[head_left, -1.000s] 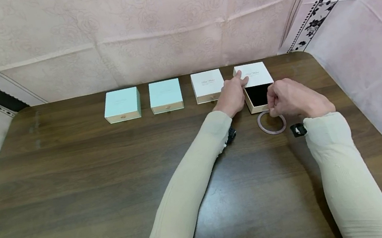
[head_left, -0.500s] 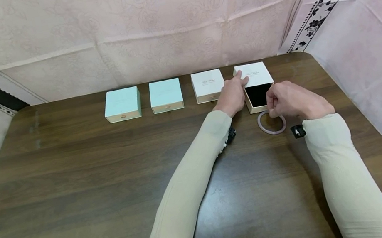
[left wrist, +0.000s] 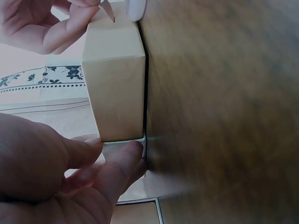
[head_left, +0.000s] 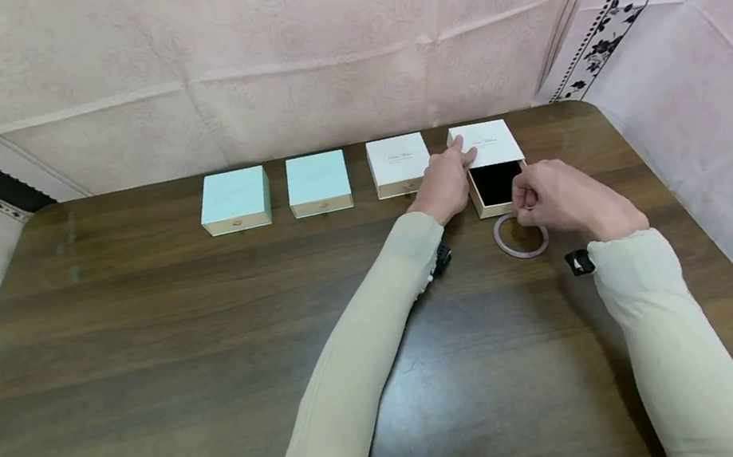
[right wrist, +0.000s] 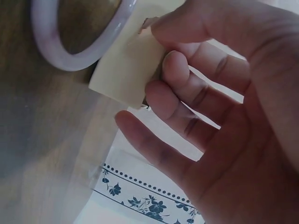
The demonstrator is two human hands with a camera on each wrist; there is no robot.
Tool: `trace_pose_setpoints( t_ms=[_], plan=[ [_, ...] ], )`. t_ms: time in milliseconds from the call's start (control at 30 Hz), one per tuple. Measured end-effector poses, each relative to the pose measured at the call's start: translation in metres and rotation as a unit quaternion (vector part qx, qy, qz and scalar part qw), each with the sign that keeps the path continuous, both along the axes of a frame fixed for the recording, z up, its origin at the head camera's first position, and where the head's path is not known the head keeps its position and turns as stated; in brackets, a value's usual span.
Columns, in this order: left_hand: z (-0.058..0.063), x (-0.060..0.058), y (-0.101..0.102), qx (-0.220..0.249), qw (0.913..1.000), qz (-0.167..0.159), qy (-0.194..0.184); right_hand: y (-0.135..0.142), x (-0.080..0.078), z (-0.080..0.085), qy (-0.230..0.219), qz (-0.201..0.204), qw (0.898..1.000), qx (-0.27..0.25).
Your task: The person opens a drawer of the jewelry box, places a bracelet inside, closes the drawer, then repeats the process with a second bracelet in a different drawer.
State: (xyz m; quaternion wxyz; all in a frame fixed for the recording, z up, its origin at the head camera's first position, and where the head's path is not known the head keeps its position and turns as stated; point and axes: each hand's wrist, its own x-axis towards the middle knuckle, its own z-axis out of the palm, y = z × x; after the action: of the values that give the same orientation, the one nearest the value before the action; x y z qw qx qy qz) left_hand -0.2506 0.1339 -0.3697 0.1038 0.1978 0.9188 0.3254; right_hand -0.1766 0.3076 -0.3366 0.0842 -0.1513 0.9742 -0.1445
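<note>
A white drawer box (head_left: 494,146) stands at the right end of the row, its cream drawer (left wrist: 114,98) pulled out and showing a black inside (head_left: 496,182). My left hand (head_left: 444,185) grips the white outer sleeve, thumb on one side and fingers on the other, in the left wrist view. At the drawer front, my right hand (head_left: 561,197) pinches a small ribbon pull tab (right wrist: 147,23) between thumb and index finger, with the other fingers along the drawer's side. A pale lilac bangle (head_left: 526,256) lies flat on the table just in front of the drawer.
Two mint-green drawer boxes (head_left: 233,194) and another white box (head_left: 397,159) stand left of the pulled-out one, along the table's back edge. Behind them hangs a pale patterned cloth (head_left: 308,52). The brown wooden table (head_left: 147,394) stretches toward me.
My right wrist and forearm have shifted slightly right and toward me, while the fingertips stay at the drawer front. The left hand, drawer and bangle have not visibly moved.
</note>
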Motion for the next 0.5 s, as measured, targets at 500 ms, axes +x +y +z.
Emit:
trace_pose_setpoints(
  t_ms=[500],
  plan=[
    [0.002,0.000,-0.001,-0.021,0.9997,-0.008,0.007,-0.006,0.021,-0.011,0.112,-0.026,0.993,0.021]
  ],
)
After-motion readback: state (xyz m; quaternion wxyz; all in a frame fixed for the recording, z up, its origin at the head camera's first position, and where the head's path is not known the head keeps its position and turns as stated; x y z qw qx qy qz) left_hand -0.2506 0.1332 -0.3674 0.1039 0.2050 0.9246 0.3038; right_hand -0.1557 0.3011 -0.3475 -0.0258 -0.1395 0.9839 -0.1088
